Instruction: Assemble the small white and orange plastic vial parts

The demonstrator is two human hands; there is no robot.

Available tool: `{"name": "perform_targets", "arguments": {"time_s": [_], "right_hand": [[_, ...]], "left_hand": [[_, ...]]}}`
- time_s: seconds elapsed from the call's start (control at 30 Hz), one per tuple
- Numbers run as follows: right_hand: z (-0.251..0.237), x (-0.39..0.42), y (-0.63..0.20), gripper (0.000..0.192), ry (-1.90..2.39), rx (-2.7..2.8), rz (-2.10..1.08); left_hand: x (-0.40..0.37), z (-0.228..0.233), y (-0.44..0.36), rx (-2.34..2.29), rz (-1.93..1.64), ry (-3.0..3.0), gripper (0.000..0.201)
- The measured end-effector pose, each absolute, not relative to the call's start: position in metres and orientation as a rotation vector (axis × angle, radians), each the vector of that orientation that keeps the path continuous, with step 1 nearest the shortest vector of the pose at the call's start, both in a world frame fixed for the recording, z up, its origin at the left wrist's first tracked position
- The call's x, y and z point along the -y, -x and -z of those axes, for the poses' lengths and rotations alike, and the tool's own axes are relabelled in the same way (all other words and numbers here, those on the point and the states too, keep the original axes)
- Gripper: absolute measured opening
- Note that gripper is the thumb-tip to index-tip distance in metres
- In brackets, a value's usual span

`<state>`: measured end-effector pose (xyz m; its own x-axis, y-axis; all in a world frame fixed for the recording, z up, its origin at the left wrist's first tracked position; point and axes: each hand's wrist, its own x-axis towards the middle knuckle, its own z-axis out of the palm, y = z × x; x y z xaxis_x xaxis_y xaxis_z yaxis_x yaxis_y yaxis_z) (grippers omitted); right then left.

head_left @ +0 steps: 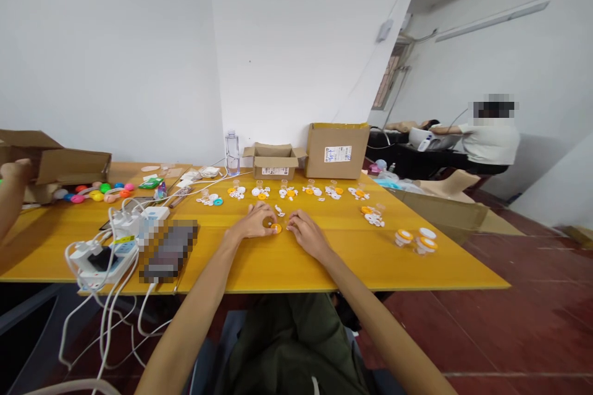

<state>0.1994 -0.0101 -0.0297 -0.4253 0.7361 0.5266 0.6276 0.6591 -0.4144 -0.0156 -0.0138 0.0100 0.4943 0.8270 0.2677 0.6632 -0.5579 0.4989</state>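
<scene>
Item in hand: small round orange plastic cap (275,228), lying on the yellow wooden surface (324,259) between both hands. Left hand (252,222): grip closed by its fingertips on the cap's left edge. Right hand (308,233): resting just beside the cap; whether its fingers pinch anything cannot be told.

Step, as judged: fitting or pressing small parts together at the cap; the next move would call for a fine, steady pinch and exact alignment.

Surface: row of white and orange small-part clusters (287,191) beyond the hands; finished orange-lidded clear pots (414,239) to the right; two open cardboard boxes (336,149); clear water bottle (232,153); white power strips with cables (115,241) to the left; coloured plastic pieces (97,192).

Room: white walls, red tiled floor (509,321); a seated person (491,139) well apart at right; another person's arm (12,194) at far left.
</scene>
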Motion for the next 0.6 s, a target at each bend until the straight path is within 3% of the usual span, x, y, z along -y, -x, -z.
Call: {"name": "perform_targets", "arguments": {"time_s": [0.6], "right_hand": [[0.0241,0.0149,-0.1998,0.015,1.046,2.187,-0.193]], "left_hand": [[0.0152,-0.0087,0.0076,-1.215,-0.663,-2.499,0.011]]}}
